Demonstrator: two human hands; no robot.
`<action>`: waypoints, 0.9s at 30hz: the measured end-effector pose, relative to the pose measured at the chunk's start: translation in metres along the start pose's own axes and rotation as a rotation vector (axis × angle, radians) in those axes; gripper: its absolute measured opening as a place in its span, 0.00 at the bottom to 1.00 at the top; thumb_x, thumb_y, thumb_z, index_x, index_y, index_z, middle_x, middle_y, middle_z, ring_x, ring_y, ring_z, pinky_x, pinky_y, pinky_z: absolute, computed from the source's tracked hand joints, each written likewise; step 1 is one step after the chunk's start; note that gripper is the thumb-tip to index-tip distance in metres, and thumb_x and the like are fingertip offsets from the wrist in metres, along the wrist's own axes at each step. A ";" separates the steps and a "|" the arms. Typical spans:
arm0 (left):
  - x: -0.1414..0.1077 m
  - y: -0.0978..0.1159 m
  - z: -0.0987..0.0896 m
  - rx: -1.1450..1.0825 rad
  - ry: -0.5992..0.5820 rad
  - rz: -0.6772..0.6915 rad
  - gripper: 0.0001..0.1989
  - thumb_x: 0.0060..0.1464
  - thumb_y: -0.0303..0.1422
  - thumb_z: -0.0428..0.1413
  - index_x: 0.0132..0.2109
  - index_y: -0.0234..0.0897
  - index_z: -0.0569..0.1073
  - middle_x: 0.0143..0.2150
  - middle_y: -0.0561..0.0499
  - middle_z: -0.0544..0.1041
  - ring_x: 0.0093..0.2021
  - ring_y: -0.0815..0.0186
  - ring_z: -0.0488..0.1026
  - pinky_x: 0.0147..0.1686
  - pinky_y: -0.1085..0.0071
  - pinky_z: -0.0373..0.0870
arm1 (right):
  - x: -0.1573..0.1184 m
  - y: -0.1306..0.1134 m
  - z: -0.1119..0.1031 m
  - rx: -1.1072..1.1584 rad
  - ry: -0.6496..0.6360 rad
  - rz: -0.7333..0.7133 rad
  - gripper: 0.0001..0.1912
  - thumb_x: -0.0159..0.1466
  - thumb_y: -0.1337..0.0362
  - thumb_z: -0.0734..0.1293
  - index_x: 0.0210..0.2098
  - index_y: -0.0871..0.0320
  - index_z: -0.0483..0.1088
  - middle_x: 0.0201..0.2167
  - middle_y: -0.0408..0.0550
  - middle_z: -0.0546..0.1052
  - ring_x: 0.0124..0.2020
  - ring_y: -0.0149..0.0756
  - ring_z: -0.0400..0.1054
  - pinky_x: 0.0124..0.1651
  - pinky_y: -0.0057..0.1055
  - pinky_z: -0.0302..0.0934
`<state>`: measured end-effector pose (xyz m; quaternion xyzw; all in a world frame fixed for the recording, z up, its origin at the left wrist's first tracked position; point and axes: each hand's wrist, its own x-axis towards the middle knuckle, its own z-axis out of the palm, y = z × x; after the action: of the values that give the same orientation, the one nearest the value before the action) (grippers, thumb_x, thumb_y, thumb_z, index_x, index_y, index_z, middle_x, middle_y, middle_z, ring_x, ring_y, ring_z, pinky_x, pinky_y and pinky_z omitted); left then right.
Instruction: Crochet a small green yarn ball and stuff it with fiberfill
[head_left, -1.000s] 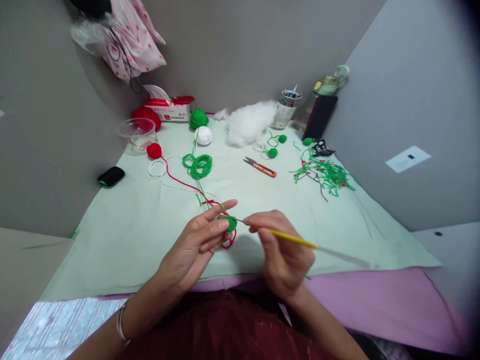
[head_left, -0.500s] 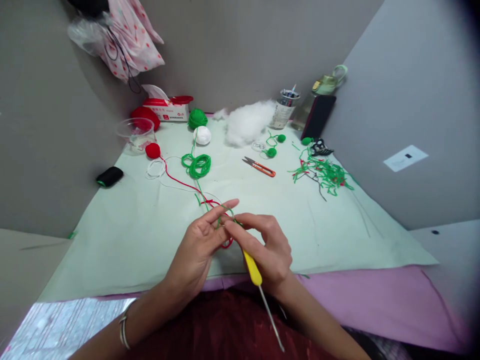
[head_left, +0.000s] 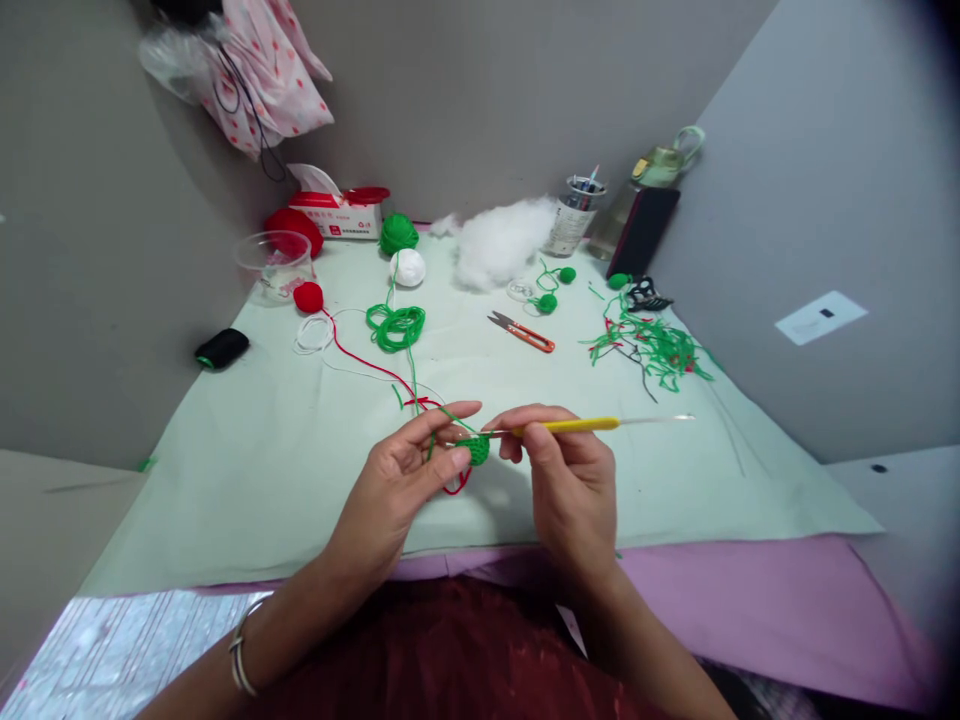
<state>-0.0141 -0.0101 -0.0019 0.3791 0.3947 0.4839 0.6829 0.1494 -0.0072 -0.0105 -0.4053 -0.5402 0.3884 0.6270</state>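
Between the thumb and fingers of my left hand [head_left: 401, 475] is a small green crochet piece [head_left: 476, 449]. Green yarn runs over the left forefinger, back to a loose green coil [head_left: 397, 328]. My right hand [head_left: 574, 480] grips a yellow-handled crochet hook [head_left: 581, 425], lying nearly level. The hook's left tip meets the top of the green piece; its other metal end points right. Below the piece hangs a red yarn loop [head_left: 456, 490]. A red strand leads from there to a small red yarn ball [head_left: 308, 297].
White stuffing [head_left: 502, 245] lies at the back beside a cup of pens [head_left: 574, 215]. Orange thread snips [head_left: 521, 332] rest mid-table. Yarn scraps [head_left: 660, 350] are heaped right, near a phone [head_left: 643, 232]. A plastic tub [head_left: 276, 265] and black thread spool [head_left: 222, 349] stand left.
My right hand has moved right and turned the hook from pointing down toward me to nearly level. The green crochet piece now shows beside my left thumb.
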 end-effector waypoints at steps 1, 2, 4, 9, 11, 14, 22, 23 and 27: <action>0.000 0.000 -0.001 0.005 0.011 0.004 0.18 0.57 0.37 0.69 0.55 0.46 0.85 0.42 0.50 0.79 0.41 0.64 0.70 0.43 0.69 0.66 | 0.000 0.001 -0.001 0.027 0.000 0.020 0.10 0.74 0.58 0.68 0.41 0.53 0.81 0.35 0.46 0.83 0.31 0.33 0.73 0.36 0.32 0.70; 0.000 0.001 -0.002 0.006 0.021 0.013 0.18 0.57 0.37 0.69 0.54 0.46 0.85 0.41 0.50 0.78 0.41 0.64 0.70 0.43 0.69 0.66 | 0.000 0.001 -0.001 0.049 -0.007 0.034 0.11 0.75 0.58 0.67 0.41 0.53 0.81 0.35 0.46 0.83 0.31 0.33 0.73 0.36 0.32 0.70; 0.000 0.002 -0.003 0.007 0.035 0.033 0.17 0.56 0.36 0.70 0.53 0.47 0.85 0.39 0.52 0.77 0.39 0.65 0.69 0.42 0.70 0.66 | -0.001 -0.001 -0.002 0.067 -0.020 0.038 0.11 0.75 0.58 0.66 0.41 0.54 0.80 0.35 0.45 0.83 0.30 0.32 0.73 0.36 0.32 0.70; 0.000 0.001 -0.002 0.056 0.069 0.086 0.16 0.55 0.32 0.69 0.51 0.48 0.86 0.35 0.54 0.75 0.34 0.68 0.66 0.39 0.73 0.67 | -0.007 -0.009 -0.002 -0.240 -0.059 -0.183 0.11 0.77 0.65 0.63 0.46 0.52 0.78 0.39 0.47 0.84 0.32 0.34 0.76 0.38 0.35 0.71; -0.001 0.000 0.001 0.070 0.107 0.119 0.16 0.55 0.30 0.70 0.51 0.47 0.86 0.34 0.55 0.74 0.33 0.70 0.66 0.39 0.74 0.67 | -0.010 -0.008 -0.001 -0.431 -0.117 -0.403 0.12 0.76 0.68 0.62 0.51 0.52 0.77 0.40 0.48 0.85 0.35 0.37 0.78 0.38 0.37 0.71; -0.001 0.001 0.004 -0.081 0.075 0.045 0.21 0.53 0.32 0.72 0.55 0.46 0.84 0.34 0.56 0.75 0.30 0.73 0.64 0.38 0.76 0.67 | -0.014 -0.003 0.000 -0.653 -0.156 -0.654 0.16 0.73 0.70 0.65 0.56 0.51 0.77 0.45 0.52 0.85 0.43 0.42 0.80 0.41 0.39 0.73; 0.002 0.013 0.002 -0.221 0.003 -0.097 0.23 0.52 0.33 0.72 0.56 0.39 0.84 0.33 0.54 0.74 0.25 0.75 0.58 0.30 0.75 0.61 | -0.005 -0.011 0.000 -0.126 0.006 -0.215 0.11 0.75 0.65 0.65 0.43 0.51 0.81 0.34 0.47 0.82 0.36 0.38 0.76 0.38 0.37 0.72; 0.002 0.012 0.003 -0.185 0.001 -0.071 0.22 0.52 0.33 0.72 0.55 0.40 0.84 0.35 0.53 0.76 0.30 0.72 0.63 0.34 0.74 0.64 | -0.003 -0.012 0.001 -0.102 -0.012 -0.191 0.11 0.75 0.64 0.65 0.42 0.52 0.81 0.35 0.47 0.82 0.37 0.39 0.76 0.38 0.37 0.72; 0.001 0.008 0.007 -0.092 0.011 -0.016 0.21 0.53 0.36 0.72 0.54 0.44 0.85 0.38 0.51 0.77 0.39 0.66 0.69 0.41 0.71 0.66 | -0.004 -0.011 0.005 -0.163 -0.060 -0.224 0.10 0.74 0.67 0.67 0.46 0.49 0.82 0.40 0.47 0.85 0.40 0.39 0.79 0.41 0.37 0.75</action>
<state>-0.0102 -0.0079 0.0075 0.3415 0.3789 0.4982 0.7011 0.1444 -0.0144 -0.0007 -0.3802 -0.6306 0.2826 0.6148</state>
